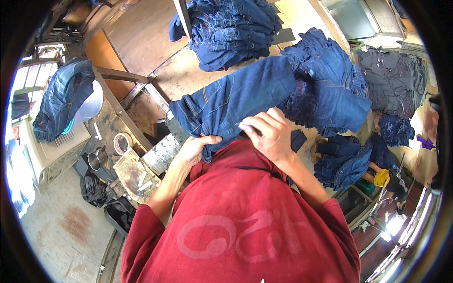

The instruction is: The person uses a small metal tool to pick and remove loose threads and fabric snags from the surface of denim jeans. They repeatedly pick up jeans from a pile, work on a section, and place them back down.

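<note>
A pair of blue jeans lies stretched across in front of me, its near end against my red shirt. With thumb on top and fingers underneath, my left hand grips the jeans' near edge, close to a small red tag. My right hand is raised just over the denim to the right, its fingers curled and the thumb against the index finger. Whatever is in that pinch, if anything, is too small to make out. The jeans' far end reaches a heap of denim on the right.
A tall pile of jeans stands ahead, and dark grey garments lie far right. At left are a tape roll, a metal mug and jeans draped over a chair. A person in yellow works at lower right.
</note>
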Action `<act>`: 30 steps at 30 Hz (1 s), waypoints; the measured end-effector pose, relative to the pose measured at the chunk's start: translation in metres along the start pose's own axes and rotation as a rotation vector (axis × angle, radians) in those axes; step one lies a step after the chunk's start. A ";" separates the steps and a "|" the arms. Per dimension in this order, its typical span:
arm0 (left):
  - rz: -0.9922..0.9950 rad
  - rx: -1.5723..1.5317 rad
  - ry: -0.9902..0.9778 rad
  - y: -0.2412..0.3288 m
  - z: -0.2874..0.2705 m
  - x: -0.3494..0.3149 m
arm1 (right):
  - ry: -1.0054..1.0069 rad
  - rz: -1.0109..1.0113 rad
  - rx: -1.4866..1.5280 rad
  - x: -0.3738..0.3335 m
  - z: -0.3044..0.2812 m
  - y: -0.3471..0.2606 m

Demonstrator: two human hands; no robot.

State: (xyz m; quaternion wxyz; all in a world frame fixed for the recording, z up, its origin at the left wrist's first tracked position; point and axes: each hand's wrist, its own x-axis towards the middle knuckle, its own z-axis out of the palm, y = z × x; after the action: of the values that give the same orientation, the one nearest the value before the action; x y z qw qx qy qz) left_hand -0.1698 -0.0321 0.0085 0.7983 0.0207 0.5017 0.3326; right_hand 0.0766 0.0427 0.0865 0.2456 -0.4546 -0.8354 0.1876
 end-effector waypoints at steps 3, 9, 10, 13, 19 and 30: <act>-0.024 -0.041 -0.033 -0.003 -0.005 0.005 | -0.085 -0.120 0.023 -0.002 0.004 0.003; -0.080 -0.039 -0.051 0.002 -0.003 0.002 | -0.092 -0.197 0.022 0.003 0.006 0.018; -0.081 -0.043 -0.055 0.003 -0.002 0.001 | -0.127 -0.229 0.005 0.003 0.006 0.019; -0.085 -0.064 -0.063 0.006 0.001 0.000 | -0.168 -0.252 -0.025 0.007 0.006 0.021; -0.076 -0.058 -0.087 0.009 0.002 0.000 | -0.214 -0.327 0.007 0.014 0.005 0.025; 0.015 -0.096 0.096 -0.001 0.002 -0.003 | -0.116 -0.270 0.033 0.024 0.015 0.004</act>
State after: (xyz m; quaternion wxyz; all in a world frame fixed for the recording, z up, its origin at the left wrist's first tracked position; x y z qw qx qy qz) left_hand -0.1686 -0.0343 0.0113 0.7709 -0.0300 0.5226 0.3629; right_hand 0.0591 0.0631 0.0779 0.2272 -0.3221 -0.8986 0.1925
